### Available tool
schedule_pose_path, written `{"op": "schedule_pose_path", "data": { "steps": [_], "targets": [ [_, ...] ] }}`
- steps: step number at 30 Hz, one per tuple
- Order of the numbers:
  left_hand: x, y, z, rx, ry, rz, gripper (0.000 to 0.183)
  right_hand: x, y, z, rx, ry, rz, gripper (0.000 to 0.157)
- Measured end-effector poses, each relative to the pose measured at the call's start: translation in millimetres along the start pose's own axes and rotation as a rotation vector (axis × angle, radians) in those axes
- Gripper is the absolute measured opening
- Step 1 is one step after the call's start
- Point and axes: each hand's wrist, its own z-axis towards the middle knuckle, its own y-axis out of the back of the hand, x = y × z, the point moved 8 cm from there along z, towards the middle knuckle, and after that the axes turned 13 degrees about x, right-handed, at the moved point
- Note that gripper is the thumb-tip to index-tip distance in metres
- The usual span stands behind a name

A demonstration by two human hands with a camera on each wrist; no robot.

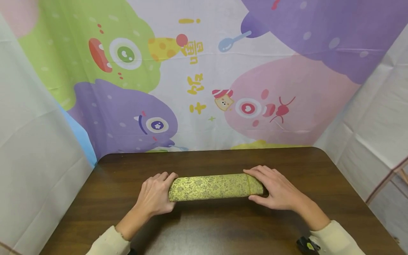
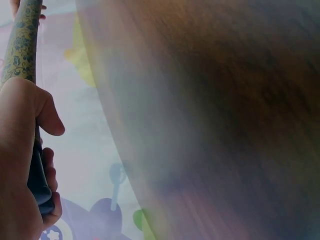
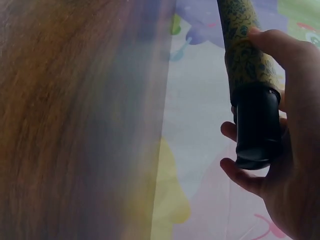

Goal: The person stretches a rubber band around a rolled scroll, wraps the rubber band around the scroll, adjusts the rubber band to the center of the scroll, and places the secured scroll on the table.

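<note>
A long, slim case (image 1: 208,187), gold-yellow with a dark floral pattern, is held level above the brown table by both hands. My left hand (image 1: 156,194) grips its left end. In the left wrist view, that hand's fingers curl round a dark, rounded end piece (image 2: 38,182). My right hand (image 1: 277,187) holds the other end, thumb on the near side and fingers on the far side. The right wrist view shows a black cylindrical end piece (image 3: 257,125) beside the palm, with the thumb on the patterned part near a seam. What kind of thing it is, I cannot tell.
The dark wood-grain table (image 1: 213,230) has rounded far corners. Behind it hangs a cloth (image 1: 204,131) printed with cartoon monsters. Pale cloth walls (image 1: 35,141) stand at both sides. A black wrist device (image 1: 307,244) shows at the right sleeve.
</note>
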Motion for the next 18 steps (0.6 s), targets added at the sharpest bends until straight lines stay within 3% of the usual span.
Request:
{"op": "schedule_pose_path", "data": {
  "steps": [18],
  "targets": [
    [-7.3,-1.5,2.6,0.018,-0.004,-0.001,0.058,5.4,3.1,1.4,-0.086,0.061,-0.065,0.075]
  ]
}}
